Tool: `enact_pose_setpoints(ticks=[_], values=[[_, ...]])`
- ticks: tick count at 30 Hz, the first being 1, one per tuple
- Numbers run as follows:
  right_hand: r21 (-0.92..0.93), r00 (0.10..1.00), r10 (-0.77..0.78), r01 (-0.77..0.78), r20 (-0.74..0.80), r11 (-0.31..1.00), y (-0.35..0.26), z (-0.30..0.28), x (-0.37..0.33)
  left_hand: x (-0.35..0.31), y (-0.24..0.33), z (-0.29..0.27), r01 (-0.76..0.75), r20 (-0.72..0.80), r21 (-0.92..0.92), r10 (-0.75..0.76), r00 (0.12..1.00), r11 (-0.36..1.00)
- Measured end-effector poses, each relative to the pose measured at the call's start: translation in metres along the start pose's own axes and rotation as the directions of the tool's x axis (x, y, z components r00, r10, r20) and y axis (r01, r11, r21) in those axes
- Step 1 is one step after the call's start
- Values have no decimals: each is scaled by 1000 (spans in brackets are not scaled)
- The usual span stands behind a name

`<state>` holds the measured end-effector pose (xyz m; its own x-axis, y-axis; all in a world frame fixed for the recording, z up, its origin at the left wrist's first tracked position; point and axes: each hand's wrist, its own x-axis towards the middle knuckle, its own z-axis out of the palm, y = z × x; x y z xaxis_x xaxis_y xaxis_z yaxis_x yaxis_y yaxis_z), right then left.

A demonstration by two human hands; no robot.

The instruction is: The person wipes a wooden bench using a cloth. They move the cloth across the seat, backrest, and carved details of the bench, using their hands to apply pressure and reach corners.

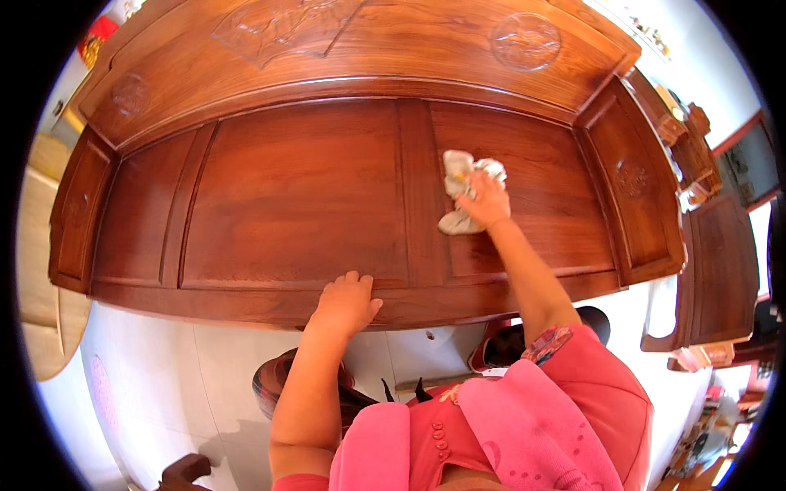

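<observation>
A long, reddish-brown carved wooden bench (295, 196) stretches across the view in front of me. On the right part of its seat, my right hand (488, 200) presses down on a crumpled whitish cloth (460, 222). Part of the cloth spreads out beyond my fingers and to their left, and some of it is hidden under the palm. My left hand (347, 299) rests on the seat's front edge, its fingers laid forward and the thumb apart. Nothing is seen in it.
The bench's carved backrest (426, 49) rises at the far side, with armrests (630, 180) at both ends. Dark wooden furniture (719, 270) stands to the right. A yellowish rounded piece (49, 278) is at the left. Pale floor tiles (155, 360) lie below.
</observation>
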<state>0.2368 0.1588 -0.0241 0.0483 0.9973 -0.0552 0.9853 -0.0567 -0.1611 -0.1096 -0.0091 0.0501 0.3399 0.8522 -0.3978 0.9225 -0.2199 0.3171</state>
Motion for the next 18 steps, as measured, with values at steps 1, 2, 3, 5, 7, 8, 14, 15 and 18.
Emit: enact_pose_setpoints(ticks=[1, 2, 3, 5, 7, 8, 14, 15, 18], values=[[-8, 1000, -16, 16, 24, 1000, -11, -3, -25, 0, 1, -1, 4, 7, 6, -4, 1000, 1000], [-2, 998, -37, 37, 57, 999, -20, -4, -50, -3, 2, -3, 14, 16, 15, -14, 1000, 1000], [9, 995, -90, 90, 37, 996, -24, 0, -71, -4, 2, -3, 4, 5, 4, -4, 1000, 1000], [70, 985, -171, 172, -14, 983, -32, 6, -109, -6, 2, 1, -10, -21, -26, 9, 1000, 1000], [107, 970, -237, 241, -45, 965, -43, 0, -130, -5, 4, 2, -2, -10, -23, 1, 1000, 1000], [129, 966, -253, 258, -58, 957, -46, -1, -136, -6, 6, 3, 6, -2, -22, -6, 1000, 1000], [77, 954, -294, 299, -63, 951, -61, 6, -58, -6, 10, 0, 10, -25, -30, -10, 1000, 1000], [58, 969, -243, 246, -43, 968, -67, 3, -37, -4, 11, 0, 0, -31, -25, -1, 1000, 1000], [-21, 991, -136, 137, 11, 990, -83, -1, 29, 1, 12, 1, -3, -63, 8, 3, 998, 1000]])
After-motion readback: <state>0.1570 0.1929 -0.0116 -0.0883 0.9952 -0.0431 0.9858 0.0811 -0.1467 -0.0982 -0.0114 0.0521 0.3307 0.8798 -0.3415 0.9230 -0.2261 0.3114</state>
